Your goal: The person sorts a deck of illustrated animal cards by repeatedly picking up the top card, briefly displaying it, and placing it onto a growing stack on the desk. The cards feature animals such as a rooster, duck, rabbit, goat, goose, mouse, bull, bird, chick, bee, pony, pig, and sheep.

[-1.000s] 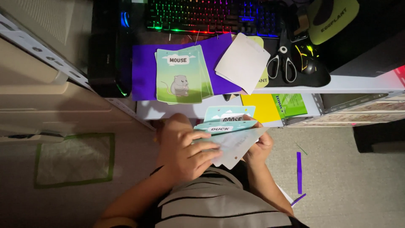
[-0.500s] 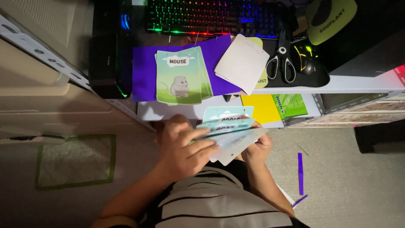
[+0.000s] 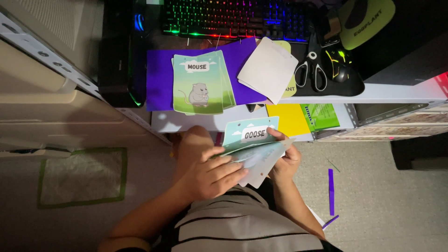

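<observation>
1. Right now, your biggest surface is the white desk across the far side, with a backlit keyboard glowing in rainbow colours at its far edge.
2. On the desk lies a purple sheet, and on it a stack of green picture cards; the top one shows a grey rodent under a white word label.
3. Just right of that stack, a blank pale card lies tilted, overlapping the purple sheet and a yellow-green card beneath it.
4. Further right, black-handled scissors rest on a dark mat beside a black mouse.
5. Below the desk edge sit a yellow sheet and a green printed packet, side by side.
6. Near you, over your lap, you hold a fan of teal picture cards; the top one carries a white cloud-shaped word label.
7. Your right hand grips the fan from the right edge, thumb on the top card.
8. Your left hand lies over the fan's left part, fingers curled on the cards.
9. Judging by their look, these cards are light, thin, fairly stiff and glossy, so they may slip against each other; hold them by the edges, pinching firmly.
10. Smallest, a purple paper strip lies on the floor to the right.
</observation>
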